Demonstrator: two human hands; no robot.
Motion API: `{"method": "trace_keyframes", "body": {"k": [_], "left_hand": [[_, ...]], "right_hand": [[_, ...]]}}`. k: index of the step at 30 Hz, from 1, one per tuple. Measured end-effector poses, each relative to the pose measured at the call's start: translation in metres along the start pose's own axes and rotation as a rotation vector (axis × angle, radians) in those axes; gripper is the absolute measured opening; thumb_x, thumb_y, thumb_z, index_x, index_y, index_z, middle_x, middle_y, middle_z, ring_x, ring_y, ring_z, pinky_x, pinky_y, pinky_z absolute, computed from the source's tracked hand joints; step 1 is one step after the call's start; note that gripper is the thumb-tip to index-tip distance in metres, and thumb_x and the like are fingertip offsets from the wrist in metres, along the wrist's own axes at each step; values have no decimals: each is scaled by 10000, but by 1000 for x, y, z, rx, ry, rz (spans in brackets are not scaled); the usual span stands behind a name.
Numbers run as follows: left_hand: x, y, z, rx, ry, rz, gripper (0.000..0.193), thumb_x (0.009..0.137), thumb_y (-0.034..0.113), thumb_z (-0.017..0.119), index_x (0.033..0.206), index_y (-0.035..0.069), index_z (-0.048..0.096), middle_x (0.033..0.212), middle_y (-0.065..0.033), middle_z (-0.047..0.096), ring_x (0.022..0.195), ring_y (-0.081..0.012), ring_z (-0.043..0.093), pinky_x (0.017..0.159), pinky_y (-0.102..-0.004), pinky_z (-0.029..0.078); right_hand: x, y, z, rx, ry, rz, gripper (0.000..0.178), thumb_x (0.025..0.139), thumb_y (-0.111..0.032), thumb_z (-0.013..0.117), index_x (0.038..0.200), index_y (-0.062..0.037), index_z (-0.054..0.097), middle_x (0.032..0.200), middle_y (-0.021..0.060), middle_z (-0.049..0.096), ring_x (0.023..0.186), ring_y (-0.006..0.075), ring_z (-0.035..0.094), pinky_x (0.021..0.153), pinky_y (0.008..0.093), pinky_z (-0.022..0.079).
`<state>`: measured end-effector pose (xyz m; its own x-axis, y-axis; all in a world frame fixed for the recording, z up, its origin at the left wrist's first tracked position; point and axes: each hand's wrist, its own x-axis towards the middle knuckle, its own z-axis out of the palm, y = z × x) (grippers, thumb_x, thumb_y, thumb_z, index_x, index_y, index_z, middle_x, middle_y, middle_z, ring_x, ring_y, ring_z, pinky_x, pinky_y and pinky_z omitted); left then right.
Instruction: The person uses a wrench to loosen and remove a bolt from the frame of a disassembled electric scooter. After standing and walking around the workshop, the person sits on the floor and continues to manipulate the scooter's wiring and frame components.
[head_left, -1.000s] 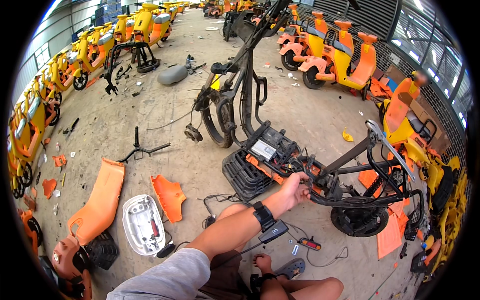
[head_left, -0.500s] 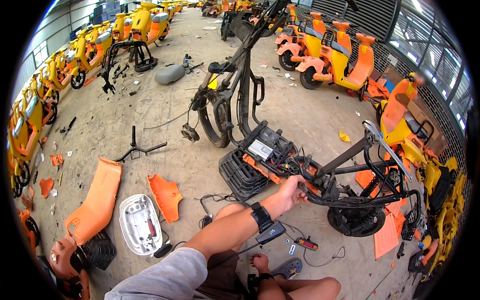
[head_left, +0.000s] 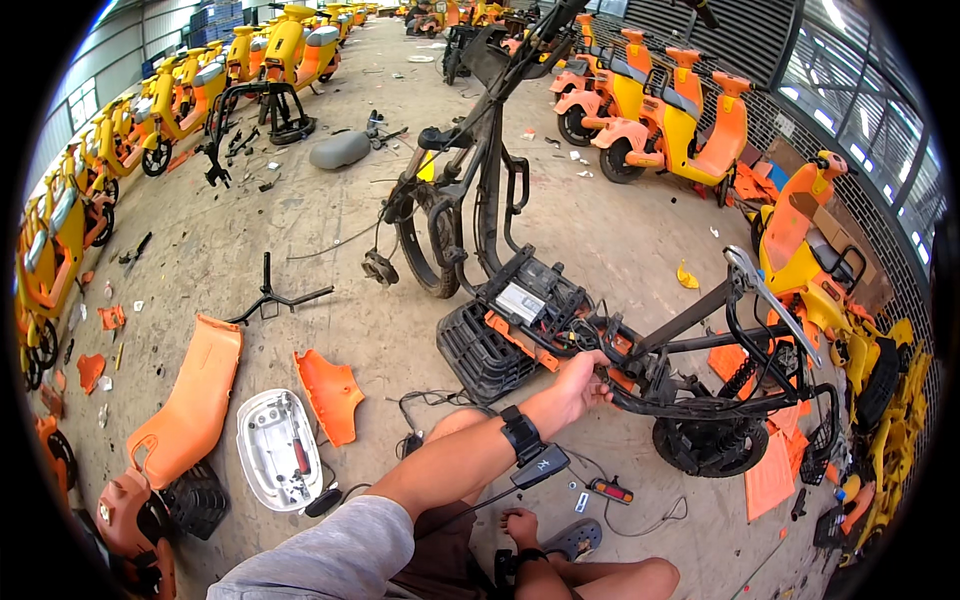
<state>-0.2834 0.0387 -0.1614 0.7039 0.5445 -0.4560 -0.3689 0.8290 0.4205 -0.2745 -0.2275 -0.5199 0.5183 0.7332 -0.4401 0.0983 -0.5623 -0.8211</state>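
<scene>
stripped black scooter frame (head_left: 690,400), lying on concrete floor (head_left: 300,240).

I work on a dusty concrete floor (head_left: 300,240). Directly on it, near my left side, lies a long orange body panel (head_left: 190,400), and beside it a white cover (head_left: 278,450) with the inside up. A smaller orange fairing piece (head_left: 330,395) lies just beside this cover. Further away I see a black handlebar part (head_left: 275,298) and a grey seat (head_left: 340,150). The stripped black scooter frame (head_left: 690,400) stands on the floor, with small orange fragments (head_left: 95,368) scattered around.
</scene>
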Motion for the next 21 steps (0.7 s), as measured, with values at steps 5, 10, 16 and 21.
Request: {"method": "trace_keyframes", "body": {"k": [5,10,16,21], "left_hand": [[8,6,-19,-20,19,41,115,791,140,547,860,62,498,658,-39,493,504,-145,464,500,-323,469],[-7,7,-11,36,34,11,102,793,147,578,835,55,566,775,-65,605,567,-157,479,583,-313,459],[-6,14,-22,96,36,141,121,820,123,584,906,44,555,825,-139,631,633,-186,572,535,-278,475],[-14,13,-8,133,34,20,122,822,114,550,920,49,521,883,-150,637,577,-150,497,547,-262,448]], "right_hand": [[36,-122,-49,359,646,-233,216,808,-6,471,619,1,576,572,77,592,527,163,553,512,304,439],[-14,-347,-171,83,502,-964,125,771,-5,484,757,-5,608,694,113,626,625,191,606,598,299,476],[-150,-466,-169,-391,-125,-1702,220,741,-132,602,947,-83,663,899,78,633,771,230,626,654,325,512],[-183,-455,-124,24,252,-2023,115,825,-133,554,782,-29,577,725,47,504,624,176,498,538,312,397]]}}
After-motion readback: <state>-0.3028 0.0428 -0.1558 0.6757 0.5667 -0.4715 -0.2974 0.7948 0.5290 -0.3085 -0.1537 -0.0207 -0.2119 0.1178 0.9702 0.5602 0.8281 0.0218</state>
